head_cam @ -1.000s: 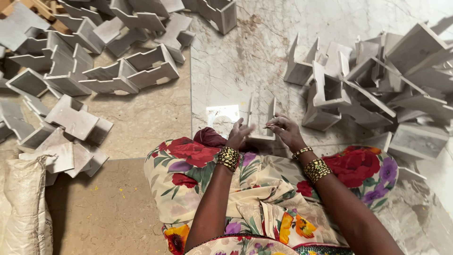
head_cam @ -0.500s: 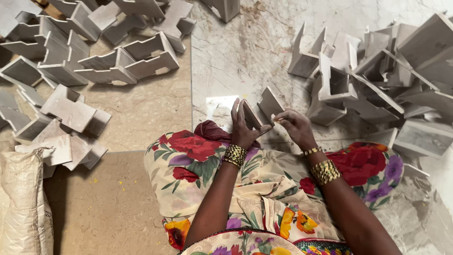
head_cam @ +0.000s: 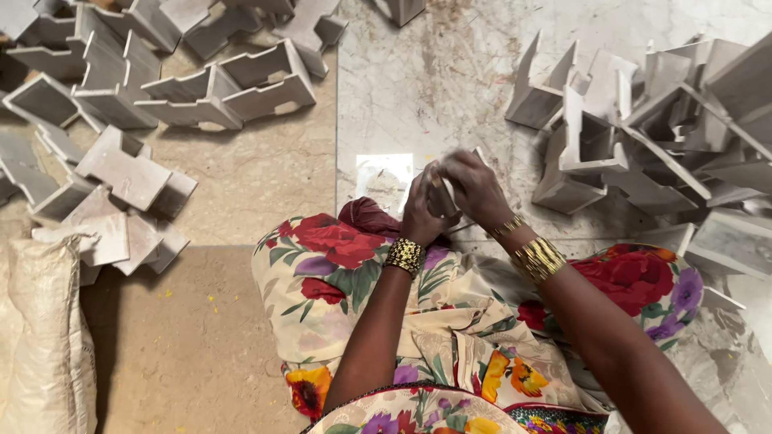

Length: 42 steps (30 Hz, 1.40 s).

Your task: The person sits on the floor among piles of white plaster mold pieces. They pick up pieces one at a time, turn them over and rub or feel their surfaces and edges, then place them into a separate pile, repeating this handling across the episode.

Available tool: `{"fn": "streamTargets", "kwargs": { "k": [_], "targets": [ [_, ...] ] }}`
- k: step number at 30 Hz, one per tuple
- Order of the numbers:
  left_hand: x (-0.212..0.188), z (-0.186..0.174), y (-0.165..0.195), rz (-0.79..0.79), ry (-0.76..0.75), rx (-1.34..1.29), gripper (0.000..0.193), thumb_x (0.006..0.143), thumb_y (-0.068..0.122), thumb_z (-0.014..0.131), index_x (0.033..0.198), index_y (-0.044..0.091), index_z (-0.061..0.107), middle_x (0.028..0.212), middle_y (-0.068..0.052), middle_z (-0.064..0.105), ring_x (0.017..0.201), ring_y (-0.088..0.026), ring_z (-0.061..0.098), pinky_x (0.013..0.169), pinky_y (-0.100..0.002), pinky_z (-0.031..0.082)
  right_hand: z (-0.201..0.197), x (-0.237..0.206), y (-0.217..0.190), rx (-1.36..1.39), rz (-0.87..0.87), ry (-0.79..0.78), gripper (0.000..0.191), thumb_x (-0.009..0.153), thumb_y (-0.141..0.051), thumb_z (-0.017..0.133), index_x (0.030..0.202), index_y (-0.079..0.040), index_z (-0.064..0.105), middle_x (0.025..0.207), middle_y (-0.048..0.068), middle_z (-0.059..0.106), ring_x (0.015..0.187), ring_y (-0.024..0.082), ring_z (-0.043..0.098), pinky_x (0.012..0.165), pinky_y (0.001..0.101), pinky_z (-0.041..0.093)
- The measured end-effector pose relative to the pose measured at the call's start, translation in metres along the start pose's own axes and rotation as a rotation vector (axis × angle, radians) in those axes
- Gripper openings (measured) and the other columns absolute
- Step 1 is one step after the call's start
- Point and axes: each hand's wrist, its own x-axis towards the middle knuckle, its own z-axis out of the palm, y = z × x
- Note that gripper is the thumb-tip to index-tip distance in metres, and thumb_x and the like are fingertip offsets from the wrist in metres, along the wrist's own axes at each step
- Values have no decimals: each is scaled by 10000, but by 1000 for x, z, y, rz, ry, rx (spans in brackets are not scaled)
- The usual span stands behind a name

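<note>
Both hands together over the lap: left hand (head_cam: 420, 210) and right hand (head_cam: 474, 186) curl shut around one small grey folded piece (head_cam: 441, 198) (mostly hidden, blurred). Piles of similar pieces (head_cam: 635, 137) lie near.

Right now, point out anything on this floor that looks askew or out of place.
The folded grey card pieces on the right lie in a jumbled heap, tilted and wedged into each other. The ones on the left are scattered loosely too. Both hands, left hand and right hand, grip one blurred piece; nothing looks spilled.
</note>
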Motion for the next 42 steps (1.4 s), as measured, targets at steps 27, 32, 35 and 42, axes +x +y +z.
{"fn": "streamTargets", "kwargs": {
  "k": [27,32,35,42],
  "targets": [
    [11,1,18,-13,-128,-8,1145,622,177,929,1596,126,329,1415,-156,545,1261,-307,595,1006,-375,572,-65,-40,33,51,151,144,206,978,55,641,1035,-110,751,1047,54,759,942,155,733,788,285,614],
    [13,-1,22,16,-123,38,1169,613,203,934,1605,121,323,1389,-149,549,1249,-305,591,1008,-382,566,-73,-17,46,-47,37,105,178,922,49,653,1009,-75,748,980,88,722,905,207,694,769,361,568],
    [12,0,19,16,-109,13,1177,611,234,953,1600,112,326,1421,-172,538,1269,-318,584,1032,-396,552,-67,-36,35,-147,62,51,245,882,62,599,1049,-44,743,985,113,697,893,253,674,773,396,555],
    [9,5,13,-15,-103,74,1197,616,287,961,1593,104,295,1410,-170,527,1261,-324,574,1045,-401,541,-63,-96,25,-104,352,203,317,999,43,545,1113,-126,788,903,66,641,756,141,628,657,278,585]
  ]
}}
